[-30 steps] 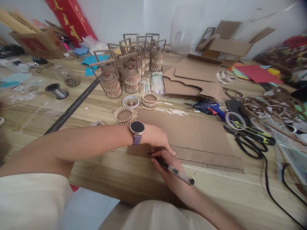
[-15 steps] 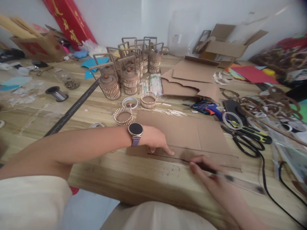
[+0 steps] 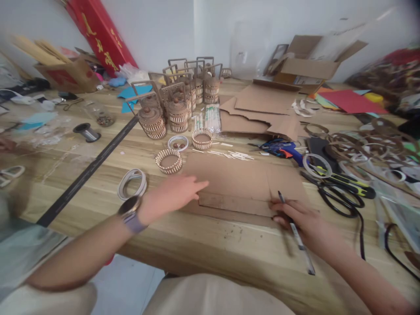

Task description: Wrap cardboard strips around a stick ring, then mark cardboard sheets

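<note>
A brown cardboard sheet (image 3: 243,177) lies flat near the front edge of the wooden table (image 3: 203,245). A narrow cardboard strip (image 3: 234,204) lies along its near side. My left hand (image 3: 170,194), a watch on its wrist, lies flat with fingers stretched onto the sheet's left end. My right hand (image 3: 300,218) rests at the strip's right end, closed on a pen (image 3: 297,234) whose tip points away from me.
Several small woven baskets with lids and handles (image 3: 179,103) stand behind the sheet. Two open basket rings (image 3: 169,161) and a tape roll (image 3: 131,183) lie to the left. Scissors (image 3: 341,199), a cable (image 3: 362,240) and cardboard rings lie on the right. A long black bar (image 3: 88,170) crosses the left side.
My right hand ran the pen from the strip's left end to its right end. My left hand slid back and flattened on the sheet. The view shifted left.
</note>
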{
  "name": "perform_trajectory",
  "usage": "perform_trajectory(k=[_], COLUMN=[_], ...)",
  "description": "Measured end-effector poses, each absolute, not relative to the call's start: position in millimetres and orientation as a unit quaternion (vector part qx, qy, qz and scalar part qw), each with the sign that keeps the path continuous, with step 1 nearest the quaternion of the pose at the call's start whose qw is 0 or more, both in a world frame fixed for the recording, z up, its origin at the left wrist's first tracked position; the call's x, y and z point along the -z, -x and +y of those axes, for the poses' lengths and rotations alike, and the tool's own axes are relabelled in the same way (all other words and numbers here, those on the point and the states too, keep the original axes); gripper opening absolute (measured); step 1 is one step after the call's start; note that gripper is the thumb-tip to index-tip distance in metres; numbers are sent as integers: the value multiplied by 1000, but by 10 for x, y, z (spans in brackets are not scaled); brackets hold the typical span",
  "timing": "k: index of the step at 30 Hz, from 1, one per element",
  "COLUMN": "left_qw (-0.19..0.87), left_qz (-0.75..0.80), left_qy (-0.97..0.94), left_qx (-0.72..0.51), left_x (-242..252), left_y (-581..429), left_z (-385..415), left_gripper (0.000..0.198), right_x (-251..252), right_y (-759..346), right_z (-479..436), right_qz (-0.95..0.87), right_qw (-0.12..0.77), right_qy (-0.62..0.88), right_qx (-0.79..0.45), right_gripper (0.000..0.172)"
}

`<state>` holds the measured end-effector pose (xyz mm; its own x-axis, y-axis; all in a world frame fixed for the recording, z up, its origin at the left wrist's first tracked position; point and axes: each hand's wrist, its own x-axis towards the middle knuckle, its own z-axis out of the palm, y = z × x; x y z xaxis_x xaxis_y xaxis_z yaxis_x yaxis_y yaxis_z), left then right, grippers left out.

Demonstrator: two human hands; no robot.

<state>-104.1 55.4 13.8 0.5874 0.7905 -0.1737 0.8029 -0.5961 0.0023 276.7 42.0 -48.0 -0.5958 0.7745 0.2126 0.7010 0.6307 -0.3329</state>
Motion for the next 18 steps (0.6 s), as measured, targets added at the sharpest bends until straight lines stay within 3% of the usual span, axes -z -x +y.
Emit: perform_trajectory(k=[3, 7, 15, 18], left_qw=[29, 176, 158, 102], left_qz=[609, 655, 629, 625], left_qy=[-790, -735, -758, -767], left_qx=[62, 16, -69, -100], left_x=[-75, 79, 412, 433], left_y=[1297, 1349, 1244, 1327], left_z=[184, -105, -310, -354], left_gripper=[24, 4, 16, 15], right_x=[488, 486, 435, 372], right_y=[-2807, -2823, -2709, -2584], right_z=[457, 519, 560, 566], right_qz=[-888, -889, -872, -863], right_qw=[178, 181, 172, 176], right_qy=[402, 396, 416, 413], right_qx=[-131, -144, -194, -230], right_gripper=[21, 20, 17, 16])
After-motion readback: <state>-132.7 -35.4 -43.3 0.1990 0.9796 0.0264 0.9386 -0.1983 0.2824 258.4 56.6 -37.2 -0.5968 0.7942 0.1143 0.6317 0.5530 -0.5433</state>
